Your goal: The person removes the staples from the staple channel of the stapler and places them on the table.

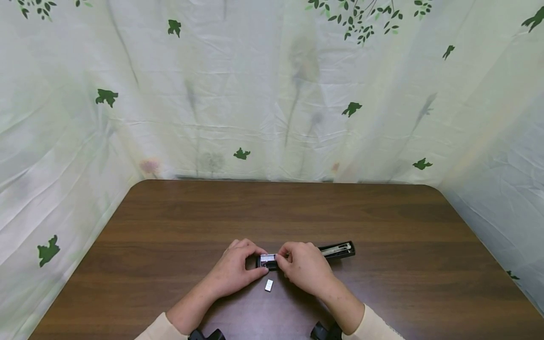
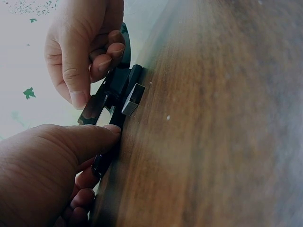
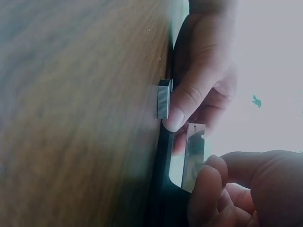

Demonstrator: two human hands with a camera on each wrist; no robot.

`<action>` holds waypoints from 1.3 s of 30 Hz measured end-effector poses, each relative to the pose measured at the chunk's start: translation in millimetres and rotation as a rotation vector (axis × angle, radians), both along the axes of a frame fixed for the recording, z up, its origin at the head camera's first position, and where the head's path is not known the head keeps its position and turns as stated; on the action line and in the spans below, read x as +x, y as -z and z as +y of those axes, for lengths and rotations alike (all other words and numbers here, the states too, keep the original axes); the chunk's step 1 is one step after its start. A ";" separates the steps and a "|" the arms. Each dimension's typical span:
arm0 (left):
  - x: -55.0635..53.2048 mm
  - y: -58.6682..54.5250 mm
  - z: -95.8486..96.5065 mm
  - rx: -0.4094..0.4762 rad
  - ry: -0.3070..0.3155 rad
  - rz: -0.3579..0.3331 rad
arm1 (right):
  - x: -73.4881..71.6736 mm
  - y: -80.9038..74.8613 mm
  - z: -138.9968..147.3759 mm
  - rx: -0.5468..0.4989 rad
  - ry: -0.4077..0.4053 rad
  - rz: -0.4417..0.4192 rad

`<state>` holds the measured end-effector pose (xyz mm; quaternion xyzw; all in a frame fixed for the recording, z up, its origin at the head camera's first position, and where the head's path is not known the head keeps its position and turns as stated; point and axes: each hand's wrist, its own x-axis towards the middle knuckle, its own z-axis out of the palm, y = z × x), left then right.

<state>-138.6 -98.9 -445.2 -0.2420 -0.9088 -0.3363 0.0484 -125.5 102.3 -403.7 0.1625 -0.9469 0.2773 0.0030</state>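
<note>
A black stapler (image 1: pixel 336 250) lies opened out flat on the table, its metal-lined channel facing up at the right end. My left hand (image 1: pixel 235 268) holds the stapler's left end between thumb and fingers. Beside it, my right hand (image 1: pixel 307 268) is over the stapler's middle, thumb and fingers pinching the edge of a shiny metal strip (image 3: pixel 194 153) with a notched end. The strip stands up from the black frame (image 3: pixel 165 158) in the right wrist view. A short stick of staples (image 1: pixel 269 285) rests on the table just in front of the stapler, near my left thumb.
The brown wooden table (image 1: pixel 170 217) extends to both sides and behind the stapler. A pale curtain (image 1: pixel 255 94) with leaf prints hangs at its back and sides. Black wrist devices (image 1: pixel 207 335) sit at both wrists.
</note>
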 end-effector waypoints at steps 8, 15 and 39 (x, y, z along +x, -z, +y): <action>0.6 -1.8 0.4 -0.001 0.004 -0.008 | -0.7 1.7 0.0 -0.024 -0.029 -0.021; 0.9 -2.5 0.6 0.004 0.006 -0.005 | -0.3 2.2 -1.1 -0.076 -0.055 -0.049; 0.0 -0.2 0.2 0.008 0.009 0.002 | 0.4 1.1 -1.9 -0.095 -0.112 -0.062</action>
